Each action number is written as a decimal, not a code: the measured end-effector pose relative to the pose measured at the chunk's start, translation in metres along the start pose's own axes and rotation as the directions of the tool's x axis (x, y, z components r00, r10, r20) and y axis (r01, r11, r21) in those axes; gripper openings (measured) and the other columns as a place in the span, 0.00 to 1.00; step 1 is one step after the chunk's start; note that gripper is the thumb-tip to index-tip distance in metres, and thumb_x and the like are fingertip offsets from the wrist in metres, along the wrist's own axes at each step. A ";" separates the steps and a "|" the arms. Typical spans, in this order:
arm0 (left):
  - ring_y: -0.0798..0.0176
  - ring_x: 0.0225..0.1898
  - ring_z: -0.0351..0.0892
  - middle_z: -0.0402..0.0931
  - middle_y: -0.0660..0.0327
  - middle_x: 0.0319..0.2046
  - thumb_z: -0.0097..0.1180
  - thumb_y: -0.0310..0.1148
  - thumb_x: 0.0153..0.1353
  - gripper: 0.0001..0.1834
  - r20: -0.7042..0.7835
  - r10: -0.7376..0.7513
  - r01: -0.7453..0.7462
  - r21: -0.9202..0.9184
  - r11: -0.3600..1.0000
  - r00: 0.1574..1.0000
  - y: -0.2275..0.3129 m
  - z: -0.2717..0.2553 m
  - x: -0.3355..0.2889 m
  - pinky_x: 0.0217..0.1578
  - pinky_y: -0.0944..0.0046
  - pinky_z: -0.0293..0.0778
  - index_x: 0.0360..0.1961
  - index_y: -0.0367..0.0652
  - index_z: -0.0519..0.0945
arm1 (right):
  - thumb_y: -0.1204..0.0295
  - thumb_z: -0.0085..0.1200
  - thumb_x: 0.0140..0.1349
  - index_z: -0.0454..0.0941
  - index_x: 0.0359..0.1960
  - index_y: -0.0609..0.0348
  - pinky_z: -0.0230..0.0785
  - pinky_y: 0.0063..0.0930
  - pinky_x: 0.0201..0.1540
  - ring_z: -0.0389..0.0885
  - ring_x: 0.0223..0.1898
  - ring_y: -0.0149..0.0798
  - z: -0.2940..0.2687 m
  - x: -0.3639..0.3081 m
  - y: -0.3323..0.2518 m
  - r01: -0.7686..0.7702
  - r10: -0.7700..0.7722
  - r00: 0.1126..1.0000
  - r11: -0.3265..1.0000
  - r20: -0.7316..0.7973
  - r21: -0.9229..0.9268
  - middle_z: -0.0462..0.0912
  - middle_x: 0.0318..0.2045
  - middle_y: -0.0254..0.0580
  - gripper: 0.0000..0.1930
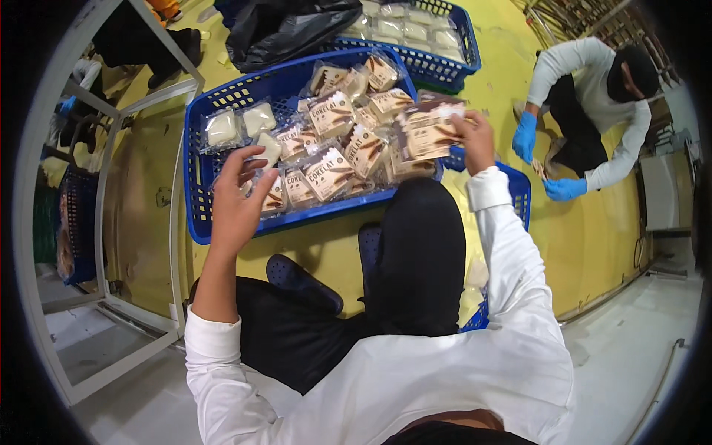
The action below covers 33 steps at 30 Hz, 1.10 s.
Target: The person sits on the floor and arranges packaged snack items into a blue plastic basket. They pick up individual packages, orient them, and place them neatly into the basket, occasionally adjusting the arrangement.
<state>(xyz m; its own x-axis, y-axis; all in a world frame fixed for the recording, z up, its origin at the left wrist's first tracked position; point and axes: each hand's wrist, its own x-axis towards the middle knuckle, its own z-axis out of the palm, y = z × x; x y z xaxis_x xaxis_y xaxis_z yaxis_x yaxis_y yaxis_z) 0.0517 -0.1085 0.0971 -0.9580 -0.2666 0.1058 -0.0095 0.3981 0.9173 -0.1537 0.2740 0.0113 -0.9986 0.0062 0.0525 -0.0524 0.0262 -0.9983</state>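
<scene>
Head view: two bare hands, both mine, reach over one large blue crate [297,227]. My right hand [475,135] is pinched, thumb and fingers closed on the right edge of one brown-and-cream printed pack [429,135]; whether a second lies behind it I cannot tell. My left hand [241,194] is half open, fingers bent and thumb apart, with one plain white pack [268,150] right at its fingertips; I cannot tell whether I grip it.

Just beyond my left hand lie two more white packs [222,127], side by side. Between my hands and past them, well over ten printed packs [331,172] lie heaped, overlapping too much for an exact count. My right hand's pack hides part of the heap, and my one raised black-clad knee [423,256] covers the crate's near right corner.

Farther out, one black plastic bag [278,33] lies ahead of my left hand, and one second blue crate [443,73] of white packs stands beyond both hands. Another blue crate [518,191] shows beside my right forearm. Out to the right, one co-worker has two blue-gloved hands [525,137] near each other. Left of my left hand stands a white metal frame [176,222]; two dark clogs [304,284] sit nearer me than the crate.
</scene>
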 end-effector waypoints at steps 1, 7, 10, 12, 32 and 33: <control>0.60 0.50 0.79 0.78 0.55 0.47 0.62 0.31 0.61 0.20 -0.007 0.011 -0.011 0.034 0.999 1.000 0.000 0.000 0.000 0.53 0.59 0.71 0.53 0.39 0.75 | 0.70 0.62 0.60 0.79 0.36 0.63 0.67 0.21 0.33 0.77 0.29 0.26 0.016 0.008 0.007 -0.020 0.021 0.999 0.999 0.029 -0.030 0.83 0.29 0.37 0.09; 0.54 0.47 0.78 0.75 0.53 0.46 0.63 0.30 0.57 0.19 -0.023 0.163 -0.155 0.195 0.968 0.986 0.005 -0.003 -0.001 0.50 0.58 0.71 0.50 0.39 0.75 | 0.69 0.59 0.62 0.83 0.42 0.67 0.67 0.22 0.36 0.76 0.32 0.26 0.040 0.017 0.018 -0.072 0.074 0.997 0.983 0.008 -0.167 0.84 0.31 0.34 0.13; 0.54 0.47 0.78 0.75 0.52 0.46 0.63 0.30 0.57 0.19 -0.025 0.182 -0.172 0.222 0.960 0.983 0.009 -0.006 -0.004 0.50 0.58 0.71 0.50 0.38 0.75 | 0.69 0.57 0.64 0.83 0.46 0.67 0.69 0.22 0.40 0.78 0.36 0.26 0.043 0.020 -0.003 -0.093 0.093 0.996 0.992 -0.007 -0.083 0.85 0.35 0.37 0.15; 0.53 0.47 0.78 0.75 0.52 0.46 0.63 0.30 0.57 0.19 -0.023 0.203 -0.195 0.206 0.959 0.979 0.010 -0.005 -0.004 0.50 0.57 0.71 0.49 0.38 0.75 | 0.68 0.56 0.65 0.83 0.46 0.68 0.70 0.23 0.42 0.79 0.37 0.28 0.039 0.028 -0.007 -0.106 0.107 0.994 0.994 0.024 -0.037 0.85 0.38 0.37 0.15; 0.62 0.37 0.79 0.79 0.55 0.37 0.69 0.31 0.51 0.25 0.019 -0.012 0.016 -0.239 0.971 1.000 -0.015 0.198 0.102 0.39 0.62 0.75 0.50 0.39 0.75 | 0.71 0.57 0.65 0.82 0.48 0.69 0.70 0.21 0.46 0.81 0.40 0.28 0.054 -0.008 -0.020 -0.103 0.091 0.990 0.988 0.105 0.114 0.85 0.41 0.38 0.14; 0.64 0.36 0.79 0.79 0.56 0.34 0.69 0.30 0.52 0.25 0.012 -0.033 0.035 -0.264 0.964 0.999 -0.017 0.209 0.104 0.38 0.63 0.75 0.50 0.39 0.74 | 0.72 0.57 0.64 0.81 0.48 0.69 0.70 0.21 0.46 0.81 0.40 0.28 0.050 -0.008 -0.018 -0.089 0.080 0.993 0.992 0.089 0.094 0.85 0.40 0.38 0.14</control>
<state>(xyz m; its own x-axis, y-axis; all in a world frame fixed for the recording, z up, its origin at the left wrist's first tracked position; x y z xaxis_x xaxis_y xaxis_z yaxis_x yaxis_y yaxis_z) -0.1080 0.0403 0.0123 -0.9605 -0.2691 0.0707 0.0329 0.1427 0.9892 -0.1453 0.2231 0.0274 -0.9963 -0.0806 -0.0303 0.0359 -0.0690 -0.9970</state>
